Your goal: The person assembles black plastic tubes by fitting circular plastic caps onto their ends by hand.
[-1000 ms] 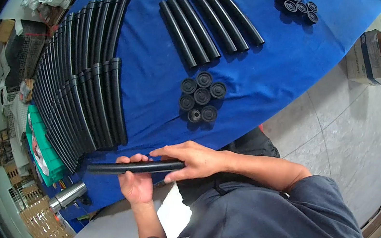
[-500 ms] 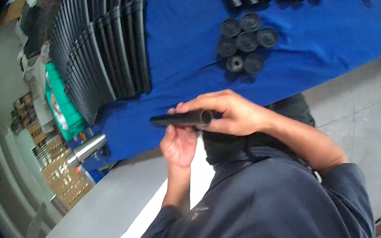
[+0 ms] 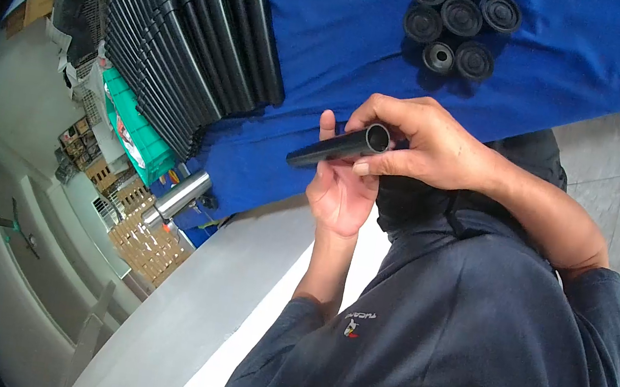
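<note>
A short black tube (image 3: 336,148) is held at a slant above the edge of the blue cloth, its hollow round end turned toward me. My right hand (image 3: 431,147) is closed around that open end, thumb underneath and fingers over the top. My left hand (image 3: 342,198) supports the tube from below, palm up, its thumb on the near side and a fingertip rising past the far side. Beyond my hands on the cloth stands a cluster of several round black caps (image 3: 461,17); one smaller piece has a hole in its middle.
Long black tubes (image 3: 214,30) lie in rows on the blue cloth (image 3: 333,30) to the left. Beside them are a green crate (image 3: 137,130) and a silver cylinder (image 3: 179,197). Cardboard material (image 3: 149,238) sits on the far left.
My view has shifted, so the cloth and caps appear higher and farther right. Both hands still hold the tube, and its open end shows more fully.
</note>
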Tool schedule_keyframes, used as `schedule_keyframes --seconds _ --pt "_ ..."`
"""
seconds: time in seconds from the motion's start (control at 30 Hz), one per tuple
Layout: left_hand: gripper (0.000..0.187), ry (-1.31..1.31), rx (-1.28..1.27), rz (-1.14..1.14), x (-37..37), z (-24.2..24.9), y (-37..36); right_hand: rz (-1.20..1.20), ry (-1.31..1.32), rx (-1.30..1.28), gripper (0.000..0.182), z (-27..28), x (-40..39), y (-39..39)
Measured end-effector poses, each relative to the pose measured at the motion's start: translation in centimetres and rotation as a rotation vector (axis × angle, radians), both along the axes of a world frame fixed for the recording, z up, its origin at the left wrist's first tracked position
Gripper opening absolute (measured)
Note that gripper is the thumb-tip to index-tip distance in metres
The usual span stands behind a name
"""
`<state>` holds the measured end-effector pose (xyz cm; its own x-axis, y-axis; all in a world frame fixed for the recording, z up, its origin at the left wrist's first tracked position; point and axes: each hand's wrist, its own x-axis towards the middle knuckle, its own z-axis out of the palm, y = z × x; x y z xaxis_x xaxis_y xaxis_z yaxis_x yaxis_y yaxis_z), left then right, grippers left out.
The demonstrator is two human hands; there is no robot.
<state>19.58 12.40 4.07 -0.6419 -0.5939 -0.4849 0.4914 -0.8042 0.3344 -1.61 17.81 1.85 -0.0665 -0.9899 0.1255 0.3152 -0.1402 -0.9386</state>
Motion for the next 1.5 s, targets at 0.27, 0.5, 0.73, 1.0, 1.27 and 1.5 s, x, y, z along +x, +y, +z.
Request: schedule_keyframes --seconds 0.27,0.5,0.73,1.0,1.27,1.5 --pt "0.051 0.251 0.245 0.046 3.0 -1.9 -0.7 0.031 -0.154 0.068 0.036 0.3 -0.2 0.2" --pt "0.050 0.096 -0.014 -0.097 0.2 -1.1 -0.1 -0.035 -0.017 -0.034 0.037 0.3 0.0 0.3" --pt "0.038 0.201 -0.277 0.018 -1.4 -2.1 -3.5 -0.288 0.967 -0.139 0.045 3.6 -1.8 3.6" --pt "0.039 0.270 -0.277 0.042 -1.9 -3.7 -3.5 -0.505 1.452 -0.042 0.034 3.6 -6.0 2.9" --pt "0.037 0.343 -0.285 0.058 -1.9 -4.0 -3.4 -0.486 1.540 -0.031 0.014 2.8 -5.2 2.0" --pt "0.041 0.308 -0.332 0.124 0.6 -2.6 -2.9 -0.281 1.203 -0.292 0.020 2.7 -0.9 0.4"
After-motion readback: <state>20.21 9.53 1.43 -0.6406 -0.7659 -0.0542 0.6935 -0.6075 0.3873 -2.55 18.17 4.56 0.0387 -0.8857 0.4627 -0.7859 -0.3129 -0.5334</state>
